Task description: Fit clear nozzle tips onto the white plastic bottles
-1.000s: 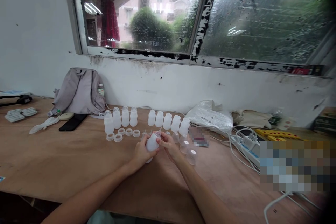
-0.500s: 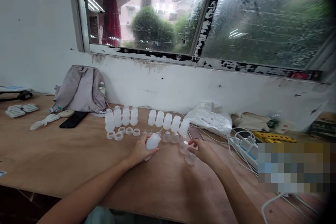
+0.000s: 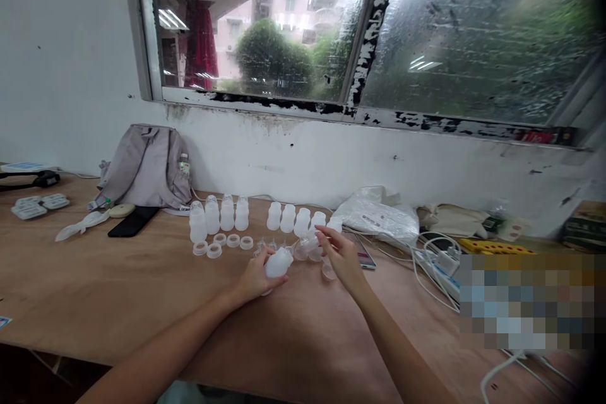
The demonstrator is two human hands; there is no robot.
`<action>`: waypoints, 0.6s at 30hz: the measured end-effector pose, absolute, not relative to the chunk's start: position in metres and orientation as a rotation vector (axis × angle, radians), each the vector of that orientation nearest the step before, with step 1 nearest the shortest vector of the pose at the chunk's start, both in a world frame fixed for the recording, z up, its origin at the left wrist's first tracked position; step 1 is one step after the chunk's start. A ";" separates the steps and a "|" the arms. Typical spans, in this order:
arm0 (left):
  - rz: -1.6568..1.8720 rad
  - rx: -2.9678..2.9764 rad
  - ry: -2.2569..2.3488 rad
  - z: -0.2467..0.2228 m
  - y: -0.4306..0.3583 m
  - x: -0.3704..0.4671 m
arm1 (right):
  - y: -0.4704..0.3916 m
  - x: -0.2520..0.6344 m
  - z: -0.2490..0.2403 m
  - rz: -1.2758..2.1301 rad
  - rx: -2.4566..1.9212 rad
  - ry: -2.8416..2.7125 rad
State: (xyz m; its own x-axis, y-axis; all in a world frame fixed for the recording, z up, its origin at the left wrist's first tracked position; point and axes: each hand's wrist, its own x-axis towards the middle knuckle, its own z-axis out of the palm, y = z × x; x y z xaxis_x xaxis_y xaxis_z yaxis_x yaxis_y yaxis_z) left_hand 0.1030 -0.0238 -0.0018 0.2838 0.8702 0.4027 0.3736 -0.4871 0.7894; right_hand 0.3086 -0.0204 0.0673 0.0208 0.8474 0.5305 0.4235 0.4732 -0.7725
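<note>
My left hand (image 3: 258, 274) is wrapped round a translucent white baby bottle (image 3: 278, 263), tilted with its top to the upper right. Beside it, my right hand (image 3: 338, 255) pinches a clear dome cap (image 3: 308, 241) near the bottle's top; the two look apart. More clear caps lie under and around my right fingers, one of them a cap (image 3: 329, 271) below the hand, partly covered. Several clear nipples (image 3: 262, 246) stand just behind my left hand. To the left are several collar rings (image 3: 233, 240).
Several capped bottles (image 3: 212, 216) stand at the back left, and a row of uncapped bottles (image 3: 287, 219) at the back middle. A backpack (image 3: 146, 167), black phone (image 3: 133, 222), plastic bag (image 3: 379, 214), another phone (image 3: 365, 255) and power strip with cables (image 3: 442, 271) surround them.
My right hand has lifted a clear cap from the right and carried it leftward and up toward the bottle. My left hand still holds the bottle, nearly in place.
</note>
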 end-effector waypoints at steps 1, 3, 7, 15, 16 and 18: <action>1.147 1.995 1.113 -0.002 -0.024 0.103 | -0.019 0.303 0.067 0.462 -1.118 -1.602; 1.142 1.995 1.131 -0.002 -0.024 0.103 | -0.016 0.295 0.064 0.448 -1.109 -1.631; 1.134 1.991 1.142 -0.004 -0.023 0.104 | -0.013 0.284 0.058 0.449 -1.110 -1.725; 1.138 1.992 1.123 -0.003 -0.023 0.104 | -0.014 0.278 0.055 0.474 -1.108 -1.798; 1.137 1.991 1.125 -0.003 -0.023 0.104 | -0.014 0.278 0.055 0.465 -1.105 -1.801; 1.142 1.989 1.135 -0.003 -0.024 0.105 | -0.014 0.276 0.055 0.443 -1.102 -1.810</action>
